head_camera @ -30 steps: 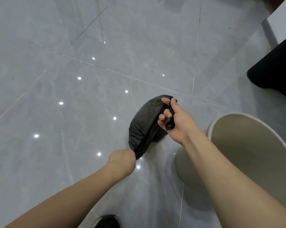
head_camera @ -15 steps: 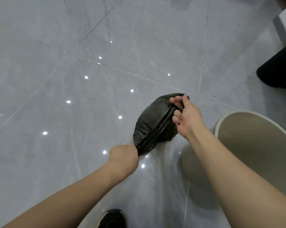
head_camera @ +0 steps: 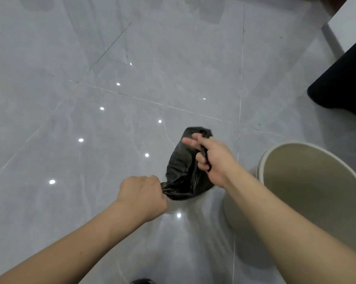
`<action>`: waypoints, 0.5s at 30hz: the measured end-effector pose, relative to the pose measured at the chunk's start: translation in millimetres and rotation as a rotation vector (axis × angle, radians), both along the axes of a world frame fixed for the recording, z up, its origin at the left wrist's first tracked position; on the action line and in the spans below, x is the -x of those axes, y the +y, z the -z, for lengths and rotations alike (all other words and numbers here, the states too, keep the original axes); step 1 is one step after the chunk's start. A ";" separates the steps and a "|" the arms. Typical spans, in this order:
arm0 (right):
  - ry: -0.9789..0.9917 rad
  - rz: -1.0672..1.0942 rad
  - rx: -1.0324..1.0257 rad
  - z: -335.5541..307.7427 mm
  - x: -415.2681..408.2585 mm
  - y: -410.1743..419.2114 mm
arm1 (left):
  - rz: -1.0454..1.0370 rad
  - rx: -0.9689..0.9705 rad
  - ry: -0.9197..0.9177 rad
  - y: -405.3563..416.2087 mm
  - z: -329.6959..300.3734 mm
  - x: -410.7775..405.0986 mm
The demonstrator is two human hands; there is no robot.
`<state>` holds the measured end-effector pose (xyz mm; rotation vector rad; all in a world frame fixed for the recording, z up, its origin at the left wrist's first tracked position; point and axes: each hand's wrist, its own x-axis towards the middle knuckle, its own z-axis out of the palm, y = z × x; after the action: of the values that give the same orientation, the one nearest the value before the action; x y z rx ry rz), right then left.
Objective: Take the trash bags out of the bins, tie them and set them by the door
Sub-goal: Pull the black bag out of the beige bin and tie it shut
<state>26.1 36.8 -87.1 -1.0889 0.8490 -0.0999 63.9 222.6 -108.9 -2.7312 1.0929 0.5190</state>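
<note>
Your left fingers (head_camera: 152,179) are curled tight round one gathered end of the small black crinkled plastic trash bag (head_camera: 183,173), so your left hand (head_camera: 141,196) holds that end in a closed fist. On the other side, your right fingers (head_camera: 199,160) are hooked round the far end of the bag's mouth, with the forefinger stretched out across the plastic; your right hand (head_camera: 216,160) pinches that end rather than lying flat on it.

Between the two hands the bag hangs in the air above the glossy grey tiled floor (head_camera: 91,124), just left of the round beige plastic bin (head_camera: 308,181), which stands unlined on the floor near the lower right. The bag is clearly out of the bin, so you appear to be at the tying step: both ends of the mouth are drawn out, but no knot shows yet.

The bag's long axis runs along the stretched mouth, from your left fist up and away to your right hand, slanting from near left to far right. Its rounded belly bulges away from you, toward the floor.

Next, you will probably need to bring the two ends together, cross them and pull them snug, keeping both grips firm so the thin plastic does not slip.
</note>
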 end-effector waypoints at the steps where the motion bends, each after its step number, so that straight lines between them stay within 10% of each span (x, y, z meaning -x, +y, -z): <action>1: 0.032 -0.058 0.026 4.0 0.2 8.6 | 0.019 0.015 0.006 3.1 -0.5 -1.2; 15: 0.246 -0.431 0.107 38.1 8.2 38.7 | 0.109 0.340 0.065 46.4 -7.8 -55.0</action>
<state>17.8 75.5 -125.2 -1.3824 0.8148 0.3591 118.9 269.0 -101.1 -2.9308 1.4575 0.4438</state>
